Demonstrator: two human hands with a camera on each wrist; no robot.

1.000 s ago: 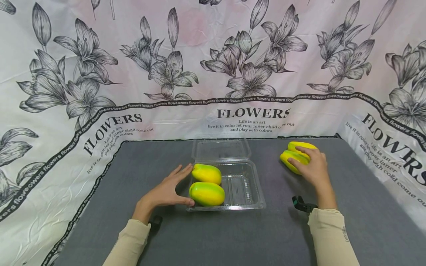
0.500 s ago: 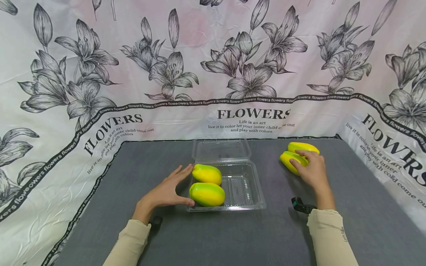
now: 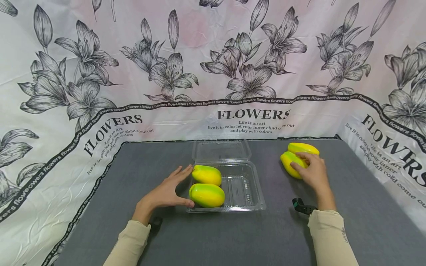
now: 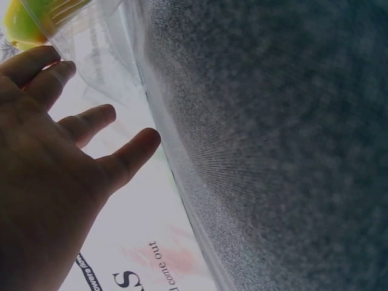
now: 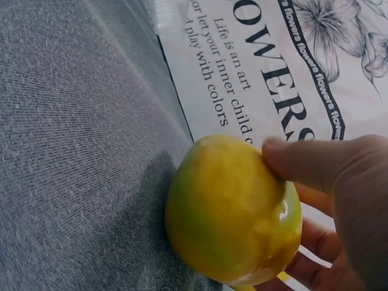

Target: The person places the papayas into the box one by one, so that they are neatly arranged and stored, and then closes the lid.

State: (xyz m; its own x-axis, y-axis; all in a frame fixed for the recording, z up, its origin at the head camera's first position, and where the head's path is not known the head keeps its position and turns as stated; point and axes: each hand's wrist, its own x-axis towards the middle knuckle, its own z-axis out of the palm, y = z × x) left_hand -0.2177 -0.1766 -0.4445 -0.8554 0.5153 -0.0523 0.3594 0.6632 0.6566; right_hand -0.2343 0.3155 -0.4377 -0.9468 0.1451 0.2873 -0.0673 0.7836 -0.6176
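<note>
Two yellow-green papayas, a rear one (image 3: 207,175) and a front one (image 3: 207,195), lie side by side in the left half of a clear plastic clamshell box (image 3: 246,205). My left hand (image 3: 163,192) is spread at the box's left side, fingers straight, thumb by the front corner. In the left wrist view, the left hand's fingertips (image 4: 148,138) are near the clear plastic. To the right, my right hand (image 3: 314,171) holds another papaya (image 3: 291,165) between thumb and fingers; this papaya (image 5: 233,212) rests on the cloth in the right wrist view. One more papaya (image 3: 303,148) lies just behind it.
The box's clear lid (image 3: 221,150) lies folded back behind it. Grey cloth (image 3: 233,240) covers the table. A white floral curtain (image 3: 186,122) stands along the back and both sides.
My right hand has moved slightly down and closed in on the nearer loose papaya, which has shifted a little toward me. The left hand and the boxed papayas stay in place.
</note>
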